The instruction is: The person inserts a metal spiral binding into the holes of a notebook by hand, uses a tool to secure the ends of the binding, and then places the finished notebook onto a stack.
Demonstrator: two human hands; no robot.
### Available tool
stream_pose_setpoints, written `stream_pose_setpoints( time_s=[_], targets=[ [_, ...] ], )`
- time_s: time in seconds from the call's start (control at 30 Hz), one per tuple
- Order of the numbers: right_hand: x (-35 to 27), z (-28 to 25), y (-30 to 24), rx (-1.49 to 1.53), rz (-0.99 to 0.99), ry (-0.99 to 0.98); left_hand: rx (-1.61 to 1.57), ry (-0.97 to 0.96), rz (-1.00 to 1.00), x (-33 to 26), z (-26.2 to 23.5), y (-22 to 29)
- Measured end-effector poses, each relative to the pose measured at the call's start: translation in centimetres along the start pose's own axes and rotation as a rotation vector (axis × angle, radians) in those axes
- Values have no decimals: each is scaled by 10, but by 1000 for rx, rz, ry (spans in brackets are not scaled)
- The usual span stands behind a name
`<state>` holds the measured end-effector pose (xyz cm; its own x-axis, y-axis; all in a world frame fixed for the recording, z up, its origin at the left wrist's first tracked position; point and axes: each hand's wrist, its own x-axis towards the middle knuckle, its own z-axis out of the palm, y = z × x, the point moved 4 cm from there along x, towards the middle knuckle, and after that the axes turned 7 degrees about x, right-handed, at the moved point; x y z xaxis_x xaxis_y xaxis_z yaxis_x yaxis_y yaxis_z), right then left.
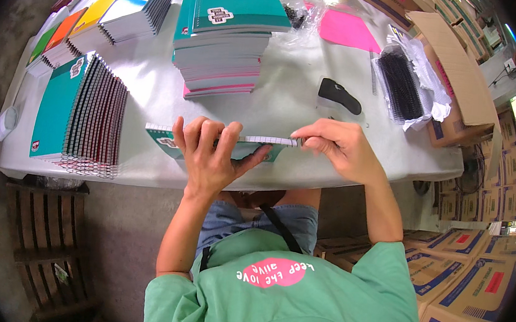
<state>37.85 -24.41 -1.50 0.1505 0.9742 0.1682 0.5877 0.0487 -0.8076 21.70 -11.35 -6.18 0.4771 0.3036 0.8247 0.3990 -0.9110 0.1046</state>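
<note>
A teal-covered notebook (280, 155) stands on its edge near the front of the table, its spine edge upward and lined with small marks that look like binding loops. My left hand (209, 147) is closed around it from above, fingers behind and thumb along the near cover. At the notebook's right end, my right hand (343, 149) pinches with thumb and forefinger at the corner of the spine. What lies between those fingertips is too small to make out. Beyond my right hand rests a black rounded object (340, 97) of unclear kind.
A tall stack of teal notebooks (241, 10) stands ahead, with spiral-bound teal notebooks (58, 107) at the left. Yellow, orange and green notebooks (91, 18) sit behind those. At right are black spirals (402, 82) in paper, a pink sheet (348, 30) and an open carton (457, 87).
</note>
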Motion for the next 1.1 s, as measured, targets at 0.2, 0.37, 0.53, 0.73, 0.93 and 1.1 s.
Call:
stream_pose_setpoints(
  time_s=[0.2, 0.37, 0.53, 0.73, 0.93, 1.1],
  targets=[
    [16, -43, 67, -157, 93, 19, -223, -9, 54, 9, -3, -7],
    [-9, -68, 150, -845, 302, 336, -311, -32, 96, -1, -11, -8],
    [-17, -76, 173, -142, 395, 564, -271, -115, -65, -1, -10, 7],
    [18, 2, 43, 883, -347, -59, -280, -84, -146, 3, -10, 6],
    [19, 0, 40, 945, -417, -65, -275, -80, -135, 6, -10, 9],
    [29, 5, 34, 790, -391, 33, -256, -92, -130, 3, -10, 5]
  ],
)
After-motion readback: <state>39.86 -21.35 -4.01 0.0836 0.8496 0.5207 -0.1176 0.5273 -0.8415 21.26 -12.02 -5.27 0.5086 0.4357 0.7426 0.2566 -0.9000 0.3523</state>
